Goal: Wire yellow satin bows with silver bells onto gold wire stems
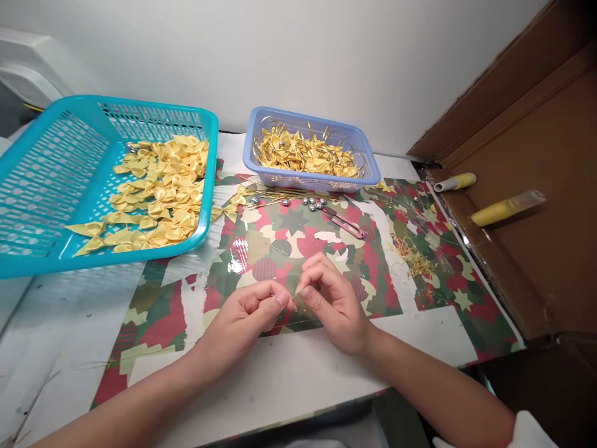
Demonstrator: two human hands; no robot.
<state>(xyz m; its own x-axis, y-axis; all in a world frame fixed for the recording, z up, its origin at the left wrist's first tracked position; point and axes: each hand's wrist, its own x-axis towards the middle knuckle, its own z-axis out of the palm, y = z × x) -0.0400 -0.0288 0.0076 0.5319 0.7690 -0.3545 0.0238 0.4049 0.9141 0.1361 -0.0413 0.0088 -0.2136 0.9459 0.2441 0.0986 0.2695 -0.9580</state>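
Landmark: the small blue basket, watched from my remote post.

Well in front of it, over the tabletop, left hand and right hand face each other, fingertips almost meeting. Both narrow, thumb drawn to forefinger. I cannot tell what is pinched; anything there is too fine for me to make out.

Nearest loose piece: a thin needle-like sliver, between basket and hands. Just in front of the basket: silver bells, gold strands and a pink-handled tool. Inside it, yellow bows with gold loops. To its left, a teal basket of plain bows.

My reading: fine two-handed fingertip work in hand. Next move, I judge, calls for light, level pinches and small finger motions, wrists quiet.
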